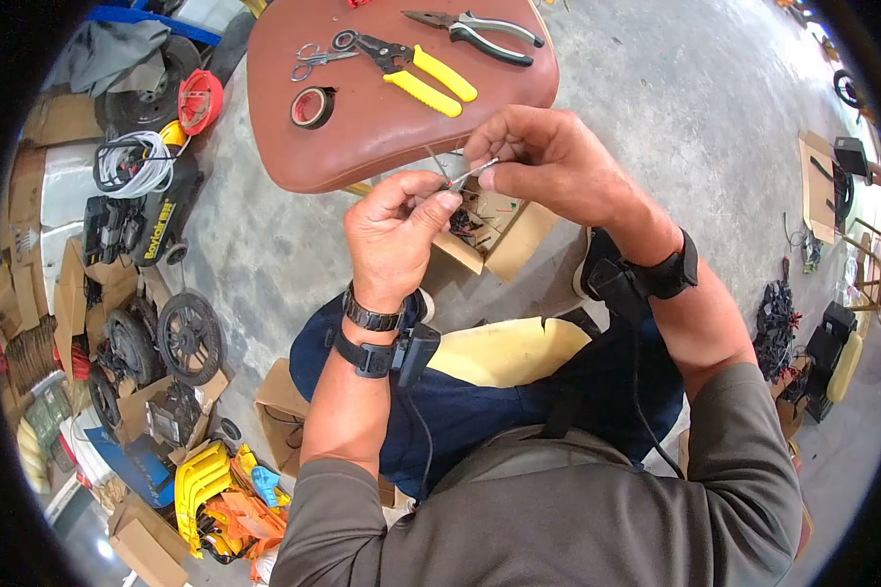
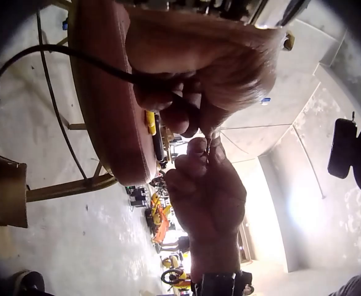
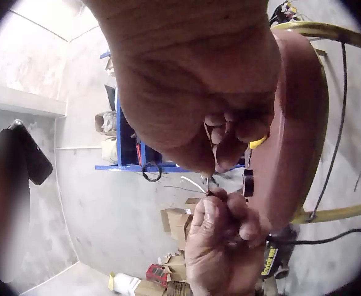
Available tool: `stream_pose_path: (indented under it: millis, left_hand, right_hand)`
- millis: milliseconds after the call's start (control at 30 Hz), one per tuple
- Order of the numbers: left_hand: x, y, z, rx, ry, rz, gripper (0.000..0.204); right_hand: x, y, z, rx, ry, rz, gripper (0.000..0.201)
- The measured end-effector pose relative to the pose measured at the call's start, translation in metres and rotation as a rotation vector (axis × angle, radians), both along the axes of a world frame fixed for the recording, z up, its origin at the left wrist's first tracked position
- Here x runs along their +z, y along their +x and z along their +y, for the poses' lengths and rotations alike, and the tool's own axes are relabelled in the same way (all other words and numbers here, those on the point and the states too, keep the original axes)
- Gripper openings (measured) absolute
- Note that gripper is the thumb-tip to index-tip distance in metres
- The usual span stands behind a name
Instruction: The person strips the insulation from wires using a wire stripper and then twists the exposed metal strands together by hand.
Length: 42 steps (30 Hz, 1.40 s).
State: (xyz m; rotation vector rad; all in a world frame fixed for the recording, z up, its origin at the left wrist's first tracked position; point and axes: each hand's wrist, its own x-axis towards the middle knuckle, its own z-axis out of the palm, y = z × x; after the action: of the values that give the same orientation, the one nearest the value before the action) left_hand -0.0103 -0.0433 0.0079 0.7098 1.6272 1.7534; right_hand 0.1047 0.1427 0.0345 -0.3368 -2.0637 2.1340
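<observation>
Both hands meet just off the near edge of a brown padded seat. My left hand pinches a thin wire between thumb and forefinger. At the wire's other end, the thumb and fingertips of my right hand pinch it, so a short pale stretch shows between the hands. Another thin end sticks up from the left fingertips. In the right wrist view the right hand is above the left hand, fingertips close together. The fingers hide most of the wire.
On the seat lie scissors, yellow-handled wire strippers, pliers and a roll of black tape. Below the hands stands a cardboard box with wire pieces. Wheels and boxes crowd the left floor; black wiring lies right.
</observation>
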Motion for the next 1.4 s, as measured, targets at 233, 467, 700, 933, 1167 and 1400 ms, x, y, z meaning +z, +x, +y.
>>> stream_pose_path:
  millis: [233, 467, 700, 933, 1167, 1400]
  left_hand:
    - [-0.0011, -0.0029, 0.002, -0.001, 0.011, 0.075, 0.017]
    - [0.0015, -0.0004, 0.0014, -0.004, -0.016, 0.118, 0.017]
    - [-0.0009, 0.0004, 0.0014, 0.001, -0.005, 0.128, 0.016]
    - [-0.0002, 0.001, 0.0019, 0.015, -0.02, 0.137, 0.016]
    - [-0.0005, 0.0022, 0.0019, 0.04, -0.038, 0.205, 0.016]
    - [0.0011, 0.0017, 0.0034, 0.039, -0.019, 0.3, 0.016]
  right_hand:
    - [0.0045, -0.0023, -0.0007, -0.027, -0.084, -0.051, 0.015]
    - [0.0019, -0.0034, -0.004, -0.049, -0.114, -0.03, 0.017]
    - [0.0009, -0.0029, -0.0061, -0.077, -0.103, -0.03, 0.023]
    - [-0.0019, -0.0035, -0.0058, -0.097, -0.095, -0.04, 0.027]
    - [0.0009, -0.0037, -0.0041, -0.096, -0.109, -0.069, 0.027]
    - [0.0038, -0.0042, -0.0048, -0.11, -0.137, -0.078, 0.028]
